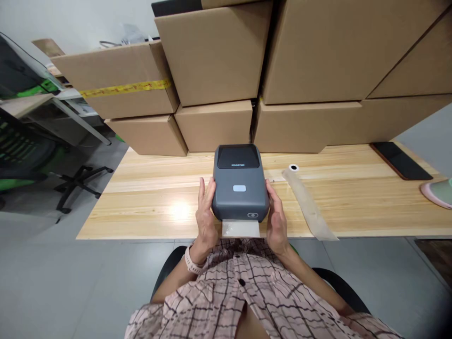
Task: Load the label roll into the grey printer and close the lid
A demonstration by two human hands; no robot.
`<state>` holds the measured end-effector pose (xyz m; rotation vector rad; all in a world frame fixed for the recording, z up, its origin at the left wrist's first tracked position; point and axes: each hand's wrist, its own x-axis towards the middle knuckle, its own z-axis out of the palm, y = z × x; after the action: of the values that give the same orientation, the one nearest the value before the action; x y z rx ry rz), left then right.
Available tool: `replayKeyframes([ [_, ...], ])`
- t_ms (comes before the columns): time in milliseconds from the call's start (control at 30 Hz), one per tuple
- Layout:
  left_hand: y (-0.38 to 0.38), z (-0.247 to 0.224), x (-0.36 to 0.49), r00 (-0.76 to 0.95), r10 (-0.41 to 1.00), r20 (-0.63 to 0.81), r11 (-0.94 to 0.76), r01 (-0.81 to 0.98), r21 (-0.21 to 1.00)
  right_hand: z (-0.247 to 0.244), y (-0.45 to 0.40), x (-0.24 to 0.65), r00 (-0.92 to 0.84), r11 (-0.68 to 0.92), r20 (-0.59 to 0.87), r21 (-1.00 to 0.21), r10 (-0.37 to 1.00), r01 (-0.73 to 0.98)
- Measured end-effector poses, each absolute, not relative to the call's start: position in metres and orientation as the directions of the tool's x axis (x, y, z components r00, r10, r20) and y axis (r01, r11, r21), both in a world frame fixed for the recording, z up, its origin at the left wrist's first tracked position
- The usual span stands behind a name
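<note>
A dark grey-blue label printer (pixel 240 193) stands on the light wooden table (pixel 141 197) in front of me. White label paper (pixel 240 228) sticks out of its front edge. My left hand (pixel 205 214) presses against the printer's left side, and my right hand (pixel 277 219) lies along its right side, so the printer is held between them. To the right, a translucent strip (pixel 310 205) lies on the wood beside a small white roll (pixel 293 167) with a dark centre.
Cardboard boxes (pixel 215 56) are stacked along the back of the table. A dark phone (pixel 400 160) lies at the right, near a green and pink object (pixel 438 193) at the edge. An office chair (pixel 31 150) stands on the floor at the left.
</note>
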<state>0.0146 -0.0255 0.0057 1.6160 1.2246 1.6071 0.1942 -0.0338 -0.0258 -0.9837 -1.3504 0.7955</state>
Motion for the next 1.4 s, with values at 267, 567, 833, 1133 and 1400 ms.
replayKeyframes([
  [267, -0.011, 0.045, 0.020, -0.057, 0.843, 0.536, -0.539, -0.079, 0.839, -0.004, -0.022, 0.206, 0.050, 0.444, 0.455, -0.883, 0.889, 0.150],
  [567, 0.059, 0.108, 0.002, -0.048, 0.788, 0.614, -0.614, -0.120, 0.780, 0.046, 0.040, 0.203, 0.016, 0.568, 0.602, -0.762, 0.798, 0.311],
  [833, 0.113, 0.045, -0.046, -0.001, 0.972, 0.234, -0.234, 0.066, 0.970, 0.091, 0.149, 0.201, -0.050, 0.551, 0.655, -0.589, 0.754, 0.590],
  [1133, 0.092, 0.035, -0.039, 0.320, 0.947, 0.004, -0.166, 0.481, 0.861, 0.116, 0.104, 0.192, -0.635, 0.705, 0.308, -0.276, 0.708, 0.653],
  [1400, 0.088, 0.037, -0.029, 0.228, 0.973, -0.040, -0.107, 0.596, 0.796, 0.092, 0.142, 0.166, -0.741, 0.686, -0.283, -0.280, 0.609, 0.671],
])
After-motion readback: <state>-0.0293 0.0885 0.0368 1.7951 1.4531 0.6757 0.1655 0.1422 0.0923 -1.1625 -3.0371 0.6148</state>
